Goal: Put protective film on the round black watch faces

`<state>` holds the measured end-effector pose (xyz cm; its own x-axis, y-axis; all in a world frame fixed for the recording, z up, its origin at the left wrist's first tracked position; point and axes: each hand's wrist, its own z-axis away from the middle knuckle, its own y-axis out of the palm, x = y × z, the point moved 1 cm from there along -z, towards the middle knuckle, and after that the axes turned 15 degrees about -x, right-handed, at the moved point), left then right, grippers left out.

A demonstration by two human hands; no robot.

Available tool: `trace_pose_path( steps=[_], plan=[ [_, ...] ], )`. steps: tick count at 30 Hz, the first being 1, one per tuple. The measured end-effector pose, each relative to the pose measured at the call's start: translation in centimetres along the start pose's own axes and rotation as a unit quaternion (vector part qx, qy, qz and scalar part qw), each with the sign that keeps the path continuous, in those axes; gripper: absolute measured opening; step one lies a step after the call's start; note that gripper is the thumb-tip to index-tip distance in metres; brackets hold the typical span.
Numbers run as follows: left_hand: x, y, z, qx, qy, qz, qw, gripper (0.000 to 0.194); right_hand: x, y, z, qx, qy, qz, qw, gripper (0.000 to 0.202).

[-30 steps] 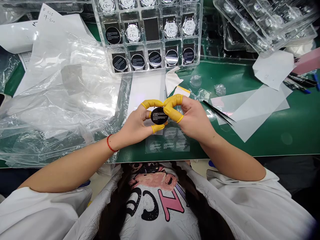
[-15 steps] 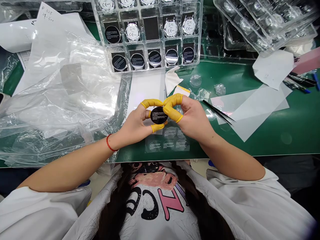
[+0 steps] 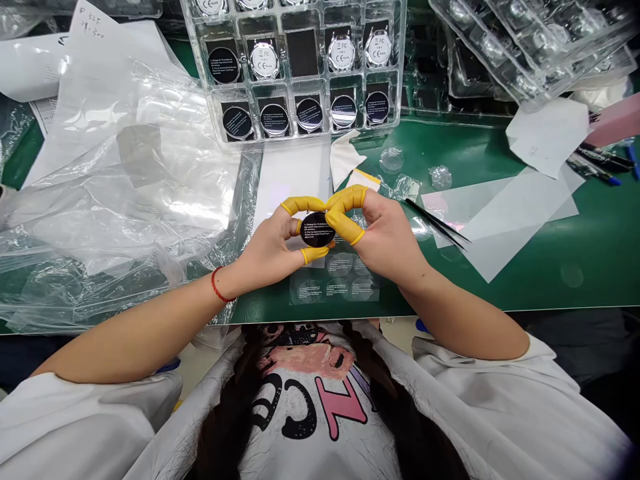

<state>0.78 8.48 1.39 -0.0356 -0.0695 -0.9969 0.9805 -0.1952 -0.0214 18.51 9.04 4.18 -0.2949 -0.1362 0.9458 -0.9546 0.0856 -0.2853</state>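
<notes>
A round black watch face with white print (image 3: 317, 230) is between my hands, above the table's front part. My left hand (image 3: 280, 240), in yellow finger cots, grips it by the rim, forefinger above and thumb below. My right hand (image 3: 377, 227), also in yellow cots, pinches at its upper right edge; the fingertips cover that spot. Below them lies a clear sheet of round printed stickers (image 3: 336, 288). Behind is a clear plastic tray (image 3: 320, 137) with watches, some showing black printed faces and others silver backs.
Black tweezers (image 3: 437, 223) lie right of my hands beside translucent sheets (image 3: 500, 233). Crumpled plastic bags (image 3: 125, 220) and papers cover the left side. More clear trays (image 3: 540, 53) are stacked at the back right, with pens (image 3: 600, 160) near them.
</notes>
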Motion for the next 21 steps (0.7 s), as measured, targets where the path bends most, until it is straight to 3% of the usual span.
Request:
trace_pose_path(
  steps=[21],
  plan=[
    [0.04,-0.13,0.01,-0.001,-0.001,-0.014,1.000,0.052,0.06,0.00,0.11,-0.007,-0.031,0.018,0.999,0.006]
  ],
)
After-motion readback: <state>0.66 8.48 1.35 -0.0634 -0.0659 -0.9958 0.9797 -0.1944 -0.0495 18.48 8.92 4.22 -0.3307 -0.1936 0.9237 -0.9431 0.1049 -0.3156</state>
